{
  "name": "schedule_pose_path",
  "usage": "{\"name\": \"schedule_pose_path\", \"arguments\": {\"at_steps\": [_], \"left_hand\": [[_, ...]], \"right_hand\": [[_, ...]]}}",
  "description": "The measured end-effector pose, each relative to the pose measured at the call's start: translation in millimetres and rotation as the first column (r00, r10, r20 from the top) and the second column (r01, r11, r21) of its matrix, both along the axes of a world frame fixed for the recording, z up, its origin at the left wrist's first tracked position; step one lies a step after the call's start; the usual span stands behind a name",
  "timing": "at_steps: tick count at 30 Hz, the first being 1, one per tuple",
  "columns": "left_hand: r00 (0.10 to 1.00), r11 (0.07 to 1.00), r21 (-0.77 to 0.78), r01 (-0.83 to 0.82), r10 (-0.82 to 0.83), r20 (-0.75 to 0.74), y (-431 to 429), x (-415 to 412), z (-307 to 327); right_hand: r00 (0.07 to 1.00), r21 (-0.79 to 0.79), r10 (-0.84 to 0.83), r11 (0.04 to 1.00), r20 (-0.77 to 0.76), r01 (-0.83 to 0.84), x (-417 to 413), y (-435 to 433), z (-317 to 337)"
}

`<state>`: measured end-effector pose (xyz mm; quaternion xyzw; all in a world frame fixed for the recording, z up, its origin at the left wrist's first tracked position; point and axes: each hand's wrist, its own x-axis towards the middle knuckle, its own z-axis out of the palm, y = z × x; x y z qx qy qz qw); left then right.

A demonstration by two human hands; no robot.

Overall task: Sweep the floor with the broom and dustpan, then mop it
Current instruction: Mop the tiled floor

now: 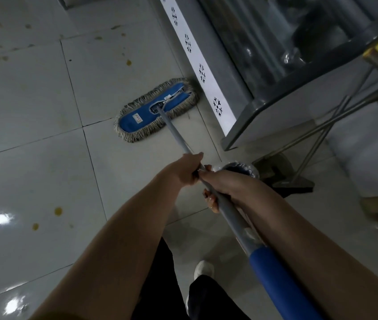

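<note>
A flat mop head [155,109], blue with a grey fringe, lies on the pale tiled floor [33,112] close to a white strip with black marks. Its grey metal handle [178,137] runs back toward me and ends in a blue grip [280,280]. My left hand [186,170] grips the handle higher up the shaft. Just behind it, my right hand [227,188] curls round the same handle. No broom or dustpan is in view.
Yellowish stains [58,211] spot the floor at left and far left. A grey metal cabinet [298,65] with the white patterned strip [204,72] stands at right. Thin metal legs [321,130] and a round lined bin [241,168] sit beyond my hands. My shoe [204,270] shows below.
</note>
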<state>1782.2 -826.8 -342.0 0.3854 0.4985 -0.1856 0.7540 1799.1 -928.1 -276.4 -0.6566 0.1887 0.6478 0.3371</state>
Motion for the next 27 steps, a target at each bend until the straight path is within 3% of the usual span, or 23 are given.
{"name": "schedule_pose_path", "arguments": {"at_steps": [17,27], "left_hand": [[0.969,0.978,-0.060,-0.200,0.206,0.137,247,89,-25],[0.976,0.985,-0.062,-0.161,0.168,0.140,335,151,-15]], "right_hand": [[0.994,0.060,-0.082,0.995,0.075,0.078,86,249,-25],[0.997,0.003,-0.073,0.997,0.040,0.073,154,335,-13]]}}
